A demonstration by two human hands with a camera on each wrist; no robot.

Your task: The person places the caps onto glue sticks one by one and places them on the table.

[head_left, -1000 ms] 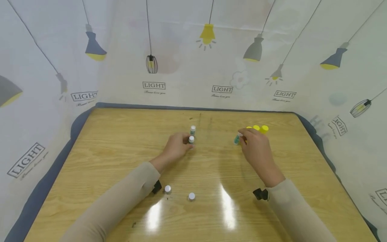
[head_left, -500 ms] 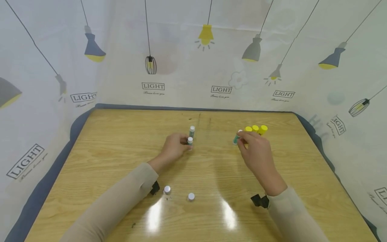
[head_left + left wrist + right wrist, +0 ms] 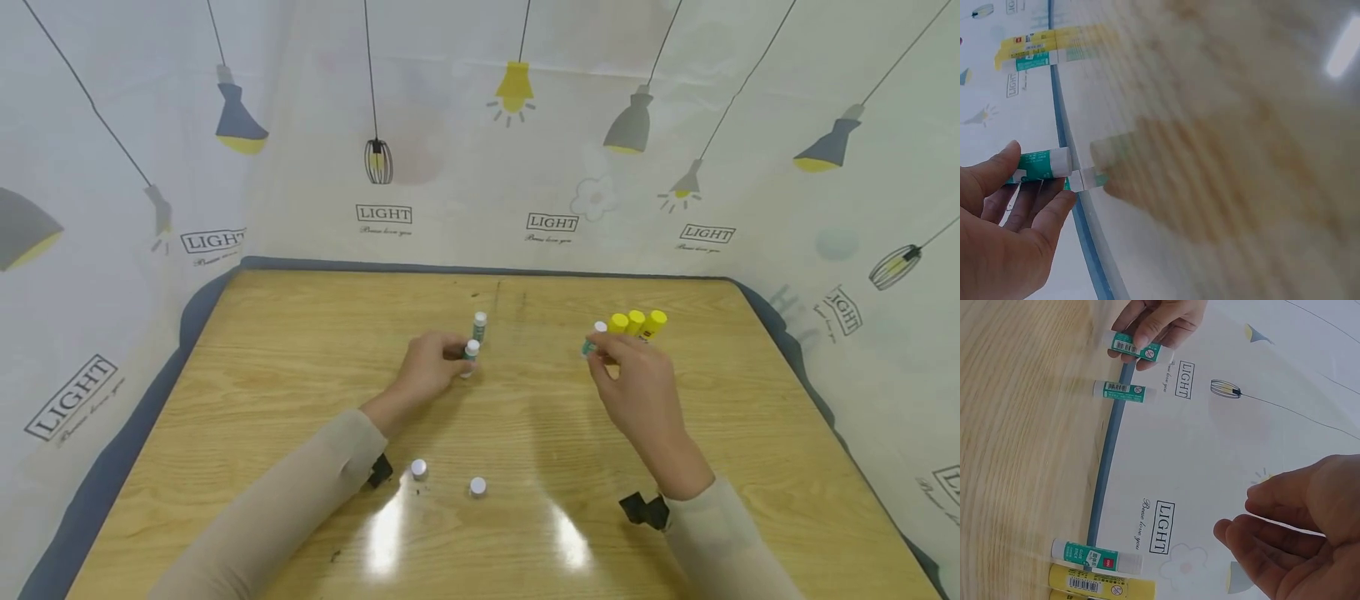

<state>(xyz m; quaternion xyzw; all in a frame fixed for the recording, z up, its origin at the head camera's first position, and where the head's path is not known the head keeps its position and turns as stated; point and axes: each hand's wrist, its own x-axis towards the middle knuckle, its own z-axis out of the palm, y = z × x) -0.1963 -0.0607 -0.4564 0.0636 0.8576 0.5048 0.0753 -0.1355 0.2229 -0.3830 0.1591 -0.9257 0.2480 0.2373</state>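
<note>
My left hand (image 3: 429, 367) pinches a green-and-white glue stick (image 3: 1038, 165) between thumb and fingers, its white end down close to the tabletop. Just behind it a second green glue stick (image 3: 480, 327) stands upright. On the right, my right hand (image 3: 637, 375) has its fingers loosely bent, and the right wrist view shows nothing held in them. A third green glue stick (image 3: 1097, 556) stands on the table, apart from those fingers; in the head view they partly cover it. Beside it is a row of yellow glue sticks (image 3: 636, 321), partly hidden by the right hand.
Two small white cylindrical pieces (image 3: 477, 487) lie near the front of the wooden table (image 3: 300, 333). Black camera mounts (image 3: 645, 510) sit at both wrists. A pale cloth printed with lamps (image 3: 465, 167) rises behind the table and along its sides.
My right hand has drawn back slightly from the third green glue stick, and more of the yellow caps shows. My left hand has shifted slightly left with its glue stick, which tilts a little.
</note>
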